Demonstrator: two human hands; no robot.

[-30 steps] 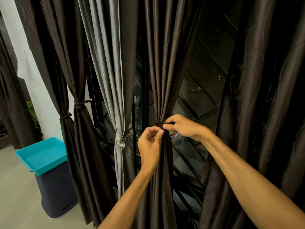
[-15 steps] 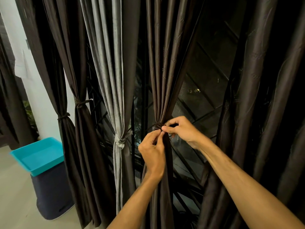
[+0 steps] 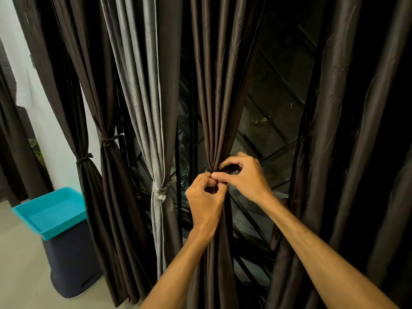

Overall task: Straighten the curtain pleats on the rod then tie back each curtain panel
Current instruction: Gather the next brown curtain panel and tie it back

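Left hand [image 3: 206, 197] and right hand [image 3: 245, 177] each pinch the dark tie-back [image 3: 228, 168] with curled fingertips that meet at the knot. The step is judged to be cinching, best done by drawing both ends evenly outward while the pleats stay bunched. The tie-back sits under the right hand's fingers and just above the left hand's knuckles, wrapped round the gathered waist of the brown curtain panel [image 3: 214, 97]. Behind it stands the window grille [image 3: 278, 85], and the right-edge panel [image 3: 334, 130] shows no tie in view.
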